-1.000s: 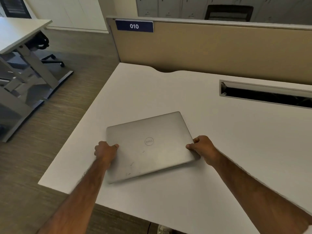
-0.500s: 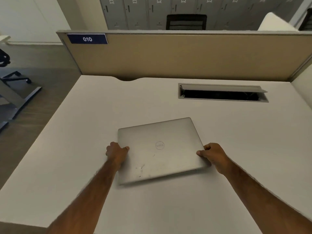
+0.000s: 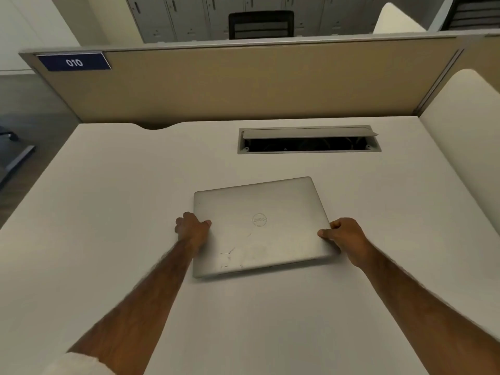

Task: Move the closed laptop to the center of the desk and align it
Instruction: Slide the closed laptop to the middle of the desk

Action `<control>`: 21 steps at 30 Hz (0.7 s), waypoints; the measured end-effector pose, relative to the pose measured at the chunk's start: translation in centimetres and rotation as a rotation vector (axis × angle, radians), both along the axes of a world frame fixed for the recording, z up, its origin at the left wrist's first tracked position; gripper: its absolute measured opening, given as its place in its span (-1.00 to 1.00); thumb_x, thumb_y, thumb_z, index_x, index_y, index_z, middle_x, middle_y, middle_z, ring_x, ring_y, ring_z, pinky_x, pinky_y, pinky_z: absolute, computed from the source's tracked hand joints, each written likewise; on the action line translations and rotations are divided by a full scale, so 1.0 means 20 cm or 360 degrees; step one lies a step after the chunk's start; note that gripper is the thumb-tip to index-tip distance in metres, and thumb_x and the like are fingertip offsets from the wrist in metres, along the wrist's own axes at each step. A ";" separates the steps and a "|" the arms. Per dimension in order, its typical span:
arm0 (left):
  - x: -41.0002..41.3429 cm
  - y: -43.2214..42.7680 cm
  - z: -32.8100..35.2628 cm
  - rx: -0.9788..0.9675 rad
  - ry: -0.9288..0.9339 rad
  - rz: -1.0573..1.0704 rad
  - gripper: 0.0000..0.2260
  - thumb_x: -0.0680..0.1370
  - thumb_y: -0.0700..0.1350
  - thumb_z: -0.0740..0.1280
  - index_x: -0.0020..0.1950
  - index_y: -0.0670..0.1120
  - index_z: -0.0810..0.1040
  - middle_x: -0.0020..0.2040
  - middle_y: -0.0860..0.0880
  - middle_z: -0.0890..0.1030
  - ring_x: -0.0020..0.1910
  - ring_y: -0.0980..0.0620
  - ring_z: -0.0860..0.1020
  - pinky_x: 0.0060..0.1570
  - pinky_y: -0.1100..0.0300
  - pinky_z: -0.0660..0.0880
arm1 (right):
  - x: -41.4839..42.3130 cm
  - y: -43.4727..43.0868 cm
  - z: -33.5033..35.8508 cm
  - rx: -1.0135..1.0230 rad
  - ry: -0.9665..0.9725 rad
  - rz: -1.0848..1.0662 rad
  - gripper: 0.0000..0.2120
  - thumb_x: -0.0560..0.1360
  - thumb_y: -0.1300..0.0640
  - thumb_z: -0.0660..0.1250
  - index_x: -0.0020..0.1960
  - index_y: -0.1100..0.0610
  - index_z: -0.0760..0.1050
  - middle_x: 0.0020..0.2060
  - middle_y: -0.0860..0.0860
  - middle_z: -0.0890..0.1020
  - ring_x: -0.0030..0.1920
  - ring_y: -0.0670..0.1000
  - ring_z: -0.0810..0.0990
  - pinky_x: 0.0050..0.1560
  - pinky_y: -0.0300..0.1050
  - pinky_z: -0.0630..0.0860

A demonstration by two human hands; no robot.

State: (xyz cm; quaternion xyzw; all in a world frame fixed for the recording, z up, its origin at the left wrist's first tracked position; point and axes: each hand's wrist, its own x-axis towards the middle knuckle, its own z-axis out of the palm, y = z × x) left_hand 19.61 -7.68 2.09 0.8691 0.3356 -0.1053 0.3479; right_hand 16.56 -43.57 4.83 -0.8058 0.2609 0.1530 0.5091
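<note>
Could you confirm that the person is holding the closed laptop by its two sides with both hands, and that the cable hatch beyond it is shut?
Not quite: the cable hatch is open, as the head view shows. The rest holds: left hand and right hand hold the closed laptop by its two sides.

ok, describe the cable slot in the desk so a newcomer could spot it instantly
Start at the tan partition along the far edge of the white desk. Just in front of it, right of centre and beyond the closed laptop, is the cable slot: a long grey-framed rectangle, dark inside, its flap lifted, the desk's only framed opening.
</note>
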 end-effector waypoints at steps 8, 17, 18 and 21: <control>0.01 -0.09 -0.02 0.0162 0.0052 -0.0076 -0.52 0.58 -0.03 0.34 0.40 -0.26 0.40 0.39 -0.30 0.36 0.38 -0.32 0.36 0.30 -0.11 0.41 | 0.04 -0.06 -0.02 -0.0103 0.0012 0.0055 -0.69 0.36 0.25 0.55 -0.43 0.13 0.47 -0.42 0.06 0.57 -0.35 0.09 0.55 -0.22 -0.07 0.46; 0.07 -0.06 0.05 0.0366 0.0141 -0.0334 -0.41 0.53 0.13 0.37 0.39 -0.24 0.39 0.37 -0.24 0.38 0.36 -0.29 0.40 0.25 -0.15 0.45 | -0.06 0.01 -0.03 -0.0272 -0.0007 -0.0165 -0.63 0.40 0.18 0.47 0.17 0.27 0.60 0.14 0.21 0.64 0.12 0.25 0.65 0.16 0.12 0.59; 0.09 -0.05 0.06 0.0432 0.0104 -0.0411 -0.40 0.52 0.14 0.37 0.41 -0.21 0.36 0.37 -0.23 0.37 0.36 -0.28 0.39 0.25 -0.16 0.45 | -0.12 0.04 -0.03 -0.0313 0.0000 -0.0283 -0.52 0.43 0.16 0.46 0.32 0.27 0.52 0.26 0.23 0.55 0.23 0.27 0.58 0.24 0.13 0.56; 0.17 -0.04 0.08 0.0518 -0.0013 -0.0755 -0.39 0.56 0.10 0.30 0.53 -0.11 0.24 0.54 -0.15 0.24 0.48 -0.24 0.29 0.36 -0.16 0.37 | -0.30 0.14 -0.06 -0.0401 -0.0033 -0.0551 -0.46 0.47 0.14 0.44 0.36 0.32 0.40 0.30 0.30 0.45 0.29 0.34 0.50 0.28 0.23 0.52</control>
